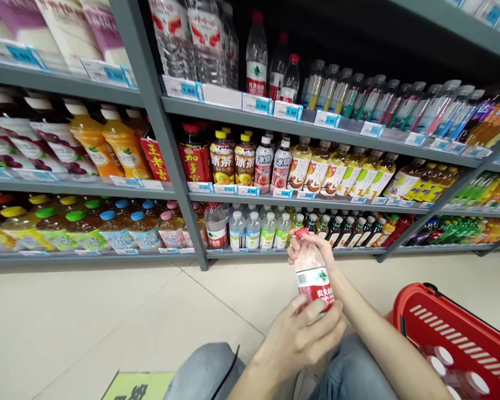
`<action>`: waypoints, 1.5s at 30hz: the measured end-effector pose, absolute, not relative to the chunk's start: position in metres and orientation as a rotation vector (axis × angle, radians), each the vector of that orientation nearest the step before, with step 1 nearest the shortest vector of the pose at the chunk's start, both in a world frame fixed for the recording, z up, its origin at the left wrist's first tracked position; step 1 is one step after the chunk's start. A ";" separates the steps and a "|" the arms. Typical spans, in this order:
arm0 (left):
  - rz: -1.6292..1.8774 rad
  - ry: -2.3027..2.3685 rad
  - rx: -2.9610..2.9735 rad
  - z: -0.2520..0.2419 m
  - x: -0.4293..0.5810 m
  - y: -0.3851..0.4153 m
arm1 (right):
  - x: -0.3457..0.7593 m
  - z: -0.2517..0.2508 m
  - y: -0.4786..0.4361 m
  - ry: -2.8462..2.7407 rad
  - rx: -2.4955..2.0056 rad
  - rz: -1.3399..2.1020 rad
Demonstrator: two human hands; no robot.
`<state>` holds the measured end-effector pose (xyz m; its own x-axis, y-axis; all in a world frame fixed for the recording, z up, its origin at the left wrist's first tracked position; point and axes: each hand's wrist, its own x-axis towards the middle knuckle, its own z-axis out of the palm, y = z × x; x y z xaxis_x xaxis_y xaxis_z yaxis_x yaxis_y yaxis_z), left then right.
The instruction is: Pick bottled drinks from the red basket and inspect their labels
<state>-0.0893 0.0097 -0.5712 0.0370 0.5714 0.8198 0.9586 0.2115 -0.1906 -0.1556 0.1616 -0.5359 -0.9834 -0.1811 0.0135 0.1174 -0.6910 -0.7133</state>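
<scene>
Drink-stocked supermarket shelves point(66, 86) rise behind a red-capped water bottle point(312, 276), right hand point(323, 250) wrapped around its neck, left hand point(300, 336) grasping its base; red shopping basket point(408, 312) at right.

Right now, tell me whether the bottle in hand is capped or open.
Capped: a red cap sits atop the bottle. How tightly it is screwed, I cannot tell.

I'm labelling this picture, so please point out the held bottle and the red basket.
Held bottle point(314, 275): head view, on its label.
Red basket point(462, 357): head view, on its slotted wall.
</scene>
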 end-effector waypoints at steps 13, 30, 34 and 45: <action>-1.000 -1.761 -0.961 -0.586 -0.085 0.020 | -0.151 -0.524 0.172 1.026 -0.078 -3.200; -1.771 -1.977 -0.393 -0.587 -0.099 0.024 | -0.125 -0.505 0.142 2.475 0.011 -2.587; -1.708 -1.875 -0.370 -0.576 -0.099 0.023 | -0.104 -0.497 0.130 2.581 -0.181 -2.355; -1.231 -1.908 -0.717 -0.592 -0.097 0.026 | -0.135 -0.436 0.139 2.977 -0.432 -2.469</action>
<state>-0.0969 0.0264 -0.5921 -0.5679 0.0599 0.8209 0.7727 0.3825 0.5066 -0.1348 0.1393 -0.4364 -0.7106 0.2853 0.6432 -0.5793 0.2815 -0.7649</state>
